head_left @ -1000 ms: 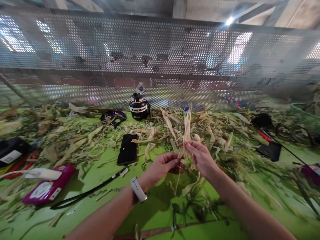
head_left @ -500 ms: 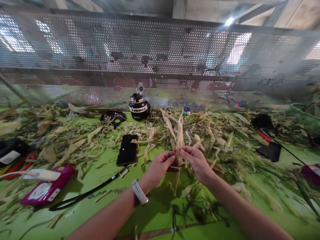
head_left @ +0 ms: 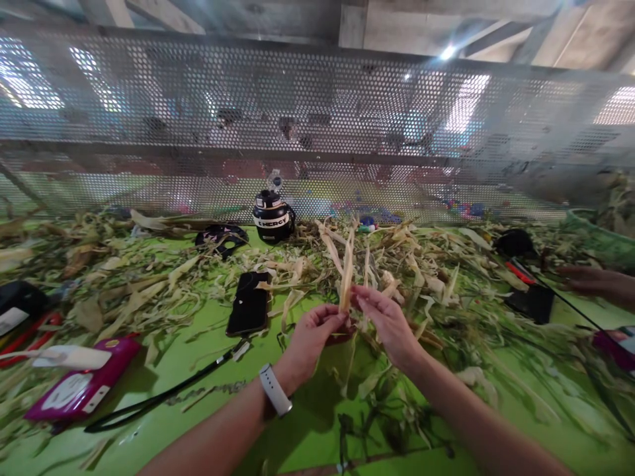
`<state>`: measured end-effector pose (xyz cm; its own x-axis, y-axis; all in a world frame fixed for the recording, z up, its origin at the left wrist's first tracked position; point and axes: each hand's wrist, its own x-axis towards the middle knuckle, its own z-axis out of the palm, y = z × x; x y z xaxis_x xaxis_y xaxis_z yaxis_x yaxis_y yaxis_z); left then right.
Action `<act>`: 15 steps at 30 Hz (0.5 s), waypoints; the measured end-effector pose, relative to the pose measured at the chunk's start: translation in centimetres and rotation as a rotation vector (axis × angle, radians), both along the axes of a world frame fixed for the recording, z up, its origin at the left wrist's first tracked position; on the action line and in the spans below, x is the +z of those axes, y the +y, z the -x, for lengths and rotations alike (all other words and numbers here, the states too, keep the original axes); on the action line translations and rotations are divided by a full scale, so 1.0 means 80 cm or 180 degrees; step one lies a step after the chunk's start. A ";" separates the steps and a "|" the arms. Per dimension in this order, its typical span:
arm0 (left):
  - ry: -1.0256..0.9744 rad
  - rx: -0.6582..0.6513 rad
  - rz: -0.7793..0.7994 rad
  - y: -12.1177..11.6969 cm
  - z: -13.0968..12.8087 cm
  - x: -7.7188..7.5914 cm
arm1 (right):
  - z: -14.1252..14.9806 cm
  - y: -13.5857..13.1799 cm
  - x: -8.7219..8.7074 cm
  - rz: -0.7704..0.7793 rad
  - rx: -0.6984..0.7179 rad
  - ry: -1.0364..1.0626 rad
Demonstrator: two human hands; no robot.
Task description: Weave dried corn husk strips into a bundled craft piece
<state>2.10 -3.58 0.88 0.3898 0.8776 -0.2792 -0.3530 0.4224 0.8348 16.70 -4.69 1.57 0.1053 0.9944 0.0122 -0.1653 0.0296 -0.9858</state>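
Slightly right of centre, a pale dried corn husk [head_left: 347, 268] stands upright between my hands. My left hand [head_left: 313, 337], with a white watch band [head_left: 275, 390] at its wrist, pinches the husk at its base. The fingers of my right hand [head_left: 389, 322] are closed close beside the husk's lower right side. Just above them rises a thin husk strip [head_left: 366, 266]; I can tell only that it lines up with those fingertips. More husks and shreds [head_left: 302, 271] lie behind both hands.
A black phone [head_left: 248, 305], a purple power bank [head_left: 84, 380] and a black bottle [head_left: 272, 217] stand on the green table [head_left: 163, 423]. Perforated metal screen [head_left: 317, 99] runs along the back. Another person's hand [head_left: 590, 281] reaches in at the right, near a green basket [head_left: 595, 231].
The husk has shifted left and stays upright in my left hand. My right fingers have come away from it slightly, to the right. Another person's hand has appeared at the right edge.
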 end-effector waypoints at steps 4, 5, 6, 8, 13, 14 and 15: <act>-0.0075 0.0368 0.0126 0.004 0.004 0.004 | -0.008 0.003 0.002 -0.0394 -0.0156 -0.0153; -0.0101 0.0398 0.0122 0.005 0.005 0.004 | -0.009 0.002 0.003 -0.0505 -0.0173 -0.0177; -0.0119 0.0409 0.0112 0.005 0.006 0.004 | -0.008 0.002 0.004 -0.0585 -0.0170 -0.0191; -0.0112 0.0368 0.0095 0.005 0.006 0.003 | -0.007 0.001 0.005 -0.0621 -0.0162 -0.0236; 0.0046 0.0233 0.0014 0.002 0.002 -0.001 | -0.008 0.004 0.003 -0.0429 -0.0299 -0.0642; 0.0072 0.0232 0.0005 0.002 0.001 -0.002 | -0.009 0.004 0.003 -0.0438 -0.0380 -0.0719; 0.0093 0.0238 0.0007 0.003 0.001 -0.002 | -0.009 0.004 0.004 -0.0450 -0.0455 -0.0759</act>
<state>2.05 -3.38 0.72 0.3147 0.9034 -0.2913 -0.3592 0.3975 0.8444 17.44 -4.34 1.88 0.2215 0.9564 0.1904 0.0859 0.1754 -0.9807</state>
